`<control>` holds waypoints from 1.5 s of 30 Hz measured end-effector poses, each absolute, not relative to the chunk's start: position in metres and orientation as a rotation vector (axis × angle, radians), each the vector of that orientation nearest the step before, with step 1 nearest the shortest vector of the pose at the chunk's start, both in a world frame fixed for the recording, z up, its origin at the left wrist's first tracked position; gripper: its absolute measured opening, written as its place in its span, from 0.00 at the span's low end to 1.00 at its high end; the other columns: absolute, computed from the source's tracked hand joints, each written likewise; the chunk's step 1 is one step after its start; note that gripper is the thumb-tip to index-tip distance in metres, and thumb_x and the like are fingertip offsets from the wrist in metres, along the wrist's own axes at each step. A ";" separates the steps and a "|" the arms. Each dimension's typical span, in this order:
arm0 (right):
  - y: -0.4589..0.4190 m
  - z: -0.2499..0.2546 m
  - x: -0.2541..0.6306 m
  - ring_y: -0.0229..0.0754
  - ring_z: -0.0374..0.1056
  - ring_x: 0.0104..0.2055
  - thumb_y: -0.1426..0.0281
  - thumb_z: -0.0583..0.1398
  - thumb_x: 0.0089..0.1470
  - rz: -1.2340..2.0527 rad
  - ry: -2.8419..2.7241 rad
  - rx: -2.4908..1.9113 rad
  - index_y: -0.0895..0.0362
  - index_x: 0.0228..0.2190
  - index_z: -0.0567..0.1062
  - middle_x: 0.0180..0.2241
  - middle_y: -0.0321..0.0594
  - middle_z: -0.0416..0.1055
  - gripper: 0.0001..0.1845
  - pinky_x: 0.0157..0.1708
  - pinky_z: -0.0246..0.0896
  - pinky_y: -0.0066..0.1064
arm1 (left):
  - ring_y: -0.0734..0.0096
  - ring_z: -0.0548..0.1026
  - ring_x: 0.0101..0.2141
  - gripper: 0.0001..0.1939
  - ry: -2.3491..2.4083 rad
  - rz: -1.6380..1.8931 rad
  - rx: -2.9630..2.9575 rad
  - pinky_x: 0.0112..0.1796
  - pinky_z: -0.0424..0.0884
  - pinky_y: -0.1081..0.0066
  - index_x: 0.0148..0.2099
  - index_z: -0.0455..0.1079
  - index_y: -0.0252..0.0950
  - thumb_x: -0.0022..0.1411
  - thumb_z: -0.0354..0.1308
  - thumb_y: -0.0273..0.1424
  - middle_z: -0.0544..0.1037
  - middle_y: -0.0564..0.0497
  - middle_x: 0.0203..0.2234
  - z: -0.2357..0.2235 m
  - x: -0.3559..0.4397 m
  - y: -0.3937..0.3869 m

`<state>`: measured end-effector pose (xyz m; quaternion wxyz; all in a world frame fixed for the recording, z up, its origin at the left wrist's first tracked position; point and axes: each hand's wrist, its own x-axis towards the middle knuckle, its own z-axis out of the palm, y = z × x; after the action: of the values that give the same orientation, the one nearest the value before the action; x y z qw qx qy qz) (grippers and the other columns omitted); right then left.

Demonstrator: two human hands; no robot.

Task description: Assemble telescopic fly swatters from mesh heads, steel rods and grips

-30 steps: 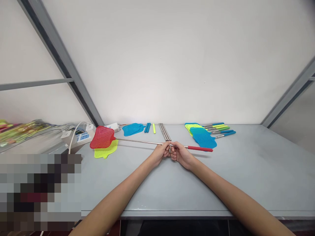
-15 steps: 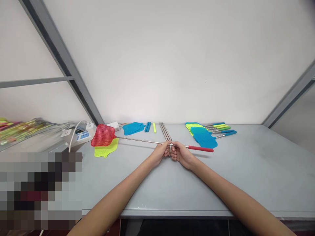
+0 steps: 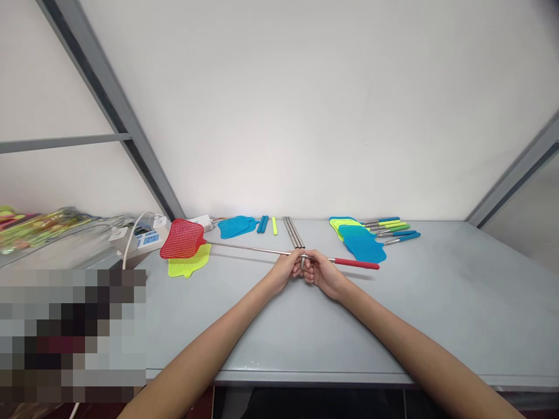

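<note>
1. The left hand and the right hand meet knuckle to knuckle, fingers curled shut around the steel shaft of a red fly swatter. Their fingers hide the exact grip.
2. The swatter runs across the grey bench, its red mesh head out to the left and its red handle to the right. The head overlaps a yellow-green swatter head in view; whether they touch, I cannot tell.
3. With the hands so close, the hold seems centred on one short stretch of shaft.
4. Along the wall, parts lie grouped by kind, apparently to keep them easy to pick out: blue heads, coloured handled rods and bare steel rods.
5. Compared with a second earlier, the hands and swatter look nearly unchanged; the scene has only shifted slightly in view, as the head moved.
</note>
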<state>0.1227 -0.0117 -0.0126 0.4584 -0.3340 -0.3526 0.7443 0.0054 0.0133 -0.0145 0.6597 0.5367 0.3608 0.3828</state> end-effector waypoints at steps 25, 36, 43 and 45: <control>-0.012 -0.013 0.123 0.31 0.46 0.15 0.61 0.54 0.47 1.827 -0.867 -0.817 0.58 0.12 0.60 0.11 0.29 0.50 0.19 0.17 0.40 0.25 | 0.81 0.55 0.12 0.18 0.847 0.852 1.249 0.19 0.55 0.75 0.17 0.58 0.35 0.53 0.47 0.40 0.55 0.59 0.08 -0.016 0.006 0.015; -0.013 -0.011 0.123 0.31 0.50 0.15 0.61 0.55 0.45 1.838 -0.866 -0.814 0.58 0.12 0.60 0.11 0.30 0.53 0.19 0.18 0.40 0.25 | 0.81 0.54 0.12 0.19 0.849 0.836 1.223 0.19 0.55 0.75 0.17 0.60 0.34 0.52 0.47 0.42 0.56 0.59 0.09 -0.015 0.006 0.014; -0.014 -0.008 0.122 0.33 0.56 0.18 0.61 0.55 0.45 1.847 -0.864 -0.784 0.58 0.13 0.62 0.11 0.30 0.54 0.18 0.18 0.40 0.25 | 0.80 0.56 0.13 0.20 0.860 0.832 1.183 0.18 0.54 0.76 0.15 0.58 0.34 0.53 0.46 0.40 0.57 0.57 0.08 -0.010 0.006 0.012; -0.014 -0.008 0.122 0.34 0.57 0.18 0.62 0.54 0.46 1.849 -0.861 -0.779 0.59 0.13 0.62 0.11 0.31 0.54 0.18 0.18 0.40 0.25 | 0.80 0.56 0.13 0.20 0.861 0.828 1.181 0.19 0.54 0.76 0.15 0.58 0.34 0.53 0.46 0.40 0.57 0.57 0.08 -0.010 0.006 0.012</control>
<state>0.1217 -0.0143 -0.0077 0.4608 -0.3166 -0.3501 0.7516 0.0060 0.0116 -0.0096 0.6675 0.5235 0.3816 0.3671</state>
